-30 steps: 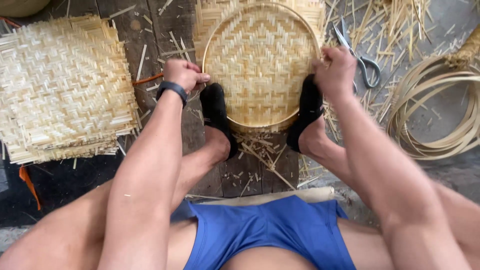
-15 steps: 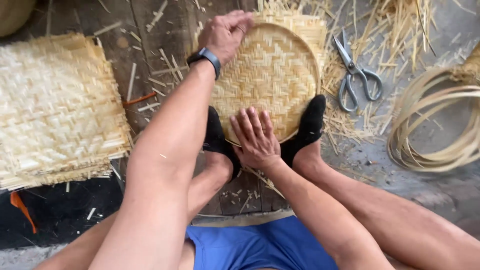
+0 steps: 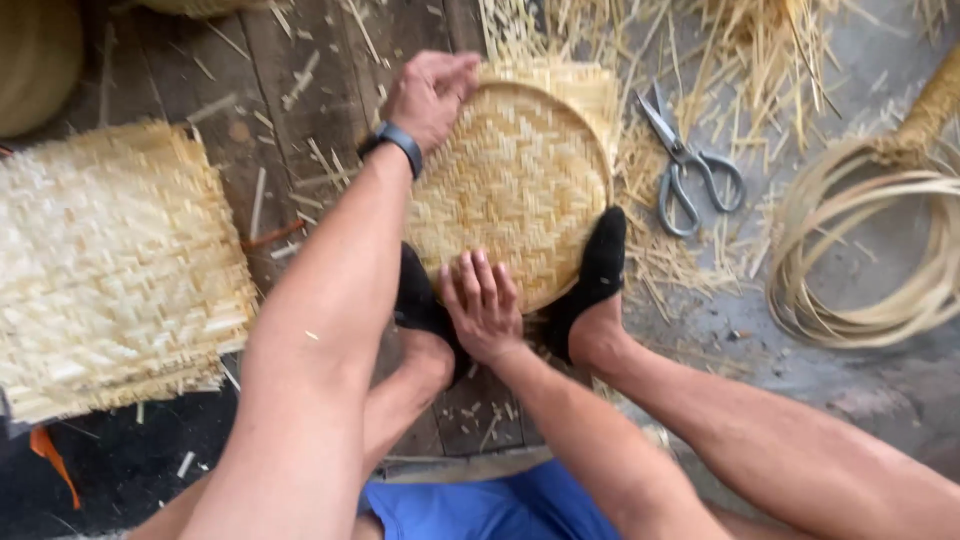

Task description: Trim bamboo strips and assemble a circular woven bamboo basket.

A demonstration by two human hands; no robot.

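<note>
Basket: a round woven bamboo basket lies on the plank floor, pinned at its near edge between two black-socked feet.
Left hand: the left hand is up at the rim around 11 o'clock, fingers curled shut over the hoop and gripping it.
Right hand: the right hand presses flat at 6 o'clock, fingers spread open on the weave, holding nothing.
Handling: looks light and springy, I'd say; the weave likely flexes while the rim hoop is the stiff part, so the rim is the place to take hold. Loose strip ends could snag or prick.
Around: a stack of square woven mats sits at 9 o'clock, well apart.
Scissors: scissors lie just beside the basket at 2 o'clock, amid scattered bamboo slivers.
Coils: coiled bamboo hoops rest at 3 o'clock.
In the way: the feet and both forearms crowd the near side; the far rim is freer.
</note>
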